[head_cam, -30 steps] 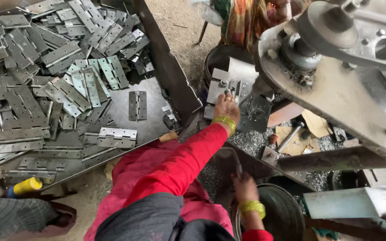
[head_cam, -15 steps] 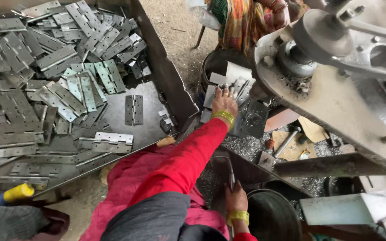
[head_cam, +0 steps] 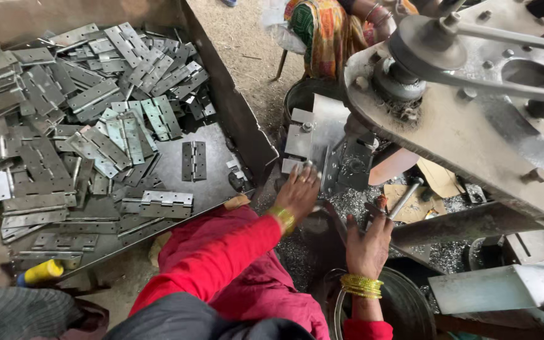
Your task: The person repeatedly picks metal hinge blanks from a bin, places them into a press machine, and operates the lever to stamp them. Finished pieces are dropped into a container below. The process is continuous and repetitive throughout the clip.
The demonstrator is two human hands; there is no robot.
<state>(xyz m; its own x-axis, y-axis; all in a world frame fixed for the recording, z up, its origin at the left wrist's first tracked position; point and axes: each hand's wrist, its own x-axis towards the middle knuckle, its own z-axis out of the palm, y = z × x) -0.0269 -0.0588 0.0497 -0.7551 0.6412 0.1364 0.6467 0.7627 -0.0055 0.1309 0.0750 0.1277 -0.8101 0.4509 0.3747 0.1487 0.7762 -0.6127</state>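
Since the earlier frame, the right hand point(head_cam: 368, 242) has risen from beside the dark drum point(head_cam: 404, 308) to the machine lever point(head_cam: 404, 196), fingers spread, not clearly gripping. Head view: left hand point(head_cam: 298, 192) rests fingertips against a hinge point(head_cam: 292, 165) at the machine's steel fixture point(head_cam: 322, 135), loosely curled; grip cannot be told. Many hinges point(head_cam: 83, 126) lie heaped in the tray point(head_cam: 234, 113); judged mid-batch, much remaining.

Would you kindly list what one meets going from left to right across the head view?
Yellow handle → pile of metal hinges in the tray → left hand at the metal fixture → right hand → grey machine arm with pulley.
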